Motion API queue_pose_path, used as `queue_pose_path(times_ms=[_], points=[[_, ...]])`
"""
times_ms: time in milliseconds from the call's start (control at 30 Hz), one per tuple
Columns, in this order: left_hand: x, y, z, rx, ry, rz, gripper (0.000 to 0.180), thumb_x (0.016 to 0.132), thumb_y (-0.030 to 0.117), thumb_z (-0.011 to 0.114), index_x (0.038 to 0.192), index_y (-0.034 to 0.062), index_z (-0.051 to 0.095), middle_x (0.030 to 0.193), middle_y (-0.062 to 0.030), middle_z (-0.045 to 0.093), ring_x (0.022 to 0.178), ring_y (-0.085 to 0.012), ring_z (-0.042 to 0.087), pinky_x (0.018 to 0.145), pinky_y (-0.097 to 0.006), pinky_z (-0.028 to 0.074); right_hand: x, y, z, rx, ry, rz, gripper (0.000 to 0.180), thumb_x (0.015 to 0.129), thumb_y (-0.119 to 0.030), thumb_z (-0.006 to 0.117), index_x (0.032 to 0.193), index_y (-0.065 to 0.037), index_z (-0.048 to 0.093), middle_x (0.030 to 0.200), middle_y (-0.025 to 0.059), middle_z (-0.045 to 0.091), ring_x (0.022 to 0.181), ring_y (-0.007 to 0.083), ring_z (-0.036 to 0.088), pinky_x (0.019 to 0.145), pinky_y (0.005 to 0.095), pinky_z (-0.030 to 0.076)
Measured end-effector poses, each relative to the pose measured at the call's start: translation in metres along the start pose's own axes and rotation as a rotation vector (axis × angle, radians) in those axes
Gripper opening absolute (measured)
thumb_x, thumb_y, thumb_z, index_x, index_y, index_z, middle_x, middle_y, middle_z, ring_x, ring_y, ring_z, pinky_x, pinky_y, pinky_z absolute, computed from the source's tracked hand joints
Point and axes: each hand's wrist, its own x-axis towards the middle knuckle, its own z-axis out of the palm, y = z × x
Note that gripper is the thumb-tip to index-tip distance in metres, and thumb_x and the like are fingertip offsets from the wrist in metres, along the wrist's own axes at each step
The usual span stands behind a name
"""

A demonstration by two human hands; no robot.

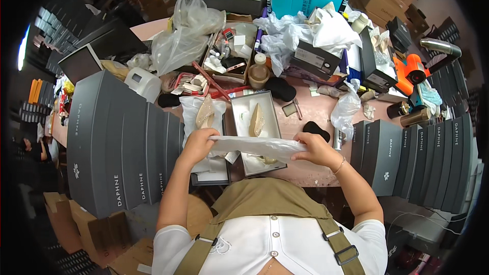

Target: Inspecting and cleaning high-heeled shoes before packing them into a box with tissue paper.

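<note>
Stretched between my two hands is a strip of thin white tissue paper. My left hand is closed on one end of it, my right hand on the other. The paper hangs over an open shoebox with a white inside, hiding part of it. A pale beige pointed shoe lies in that box, and part of something pale shows below the paper. Left of the box, a second beige pointed shoe, dotted with shiny specks, rests on white tissue.
Rows of dark grey shoeboxes stand at left and right. Behind the open box are a carton of small tools, a brown-filled bottle, black pads and crumpled paper. An orange device stands far right.
</note>
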Motion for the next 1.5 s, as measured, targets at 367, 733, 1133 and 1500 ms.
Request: queue_pose_path(times_ms=[367,733,1133,1500], points=[[0.007,-0.046,-0.006,-0.876,-0.112,-0.275,0.016,0.081,0.003,0.065,0.096,-0.0013,0.063,0.084,-0.0021,0.063,0.08,-0.0085,0.057,0.074,-0.023,0.045,-0.044,0.023,0.015,0.118,0.141,0.281,0.024,0.091,-0.022,0.058,0.085,0.002,0.058,0.067,0.0167,0.055,0.06,0.0245,0.05,0.059,0.0362,0.041],[0.028,-0.044,0.028,-0.913,0.134,-0.277,0.023,0.085,0.016,0.068,0.098,-0.0015,0.063,0.081,-0.0021,0.063,0.073,-0.0076,0.057,0.064,-0.022,0.046,-0.057,0.045,0.034,-0.151,0.19,0.307,0.029,0.093,-0.026,0.051,0.081,0.0,0.053,0.074,0.0253,0.056,0.072,0.0443,0.054,0.062,0.049,0.04],[0.032,-0.017,0.035,-0.597,0.186,-0.061,0.02,0.09,0.019,0.063,0.096,-0.0004,0.064,0.081,0.0014,0.059,0.072,-0.0042,0.05,0.063,-0.021,0.041,0.01,0.035,0.045,-0.036,0.166,-0.084,0.043,0.087,-0.03,0.061,0.118,-0.001,0.054,0.11,0.0214,0.06,0.099,0.0353,0.059,0.084,0.0407,0.046],[0.008,0.003,0.096,-1.991,-0.077,0.014,0.057,0.086,0.019,0.066,0.133,0.0079,0.037,0.126,-0.0037,0.051,0.116,-0.0214,0.049,0.099,-0.041,0.038,0.05,0.01,0.078,0.353,0.207,0.033,0.036,0.079,-0.027,0.073,0.095,0.003,0.061,0.078,0.0152,0.062,0.071,0.0171,0.054,0.069,0.0335,0.046]])
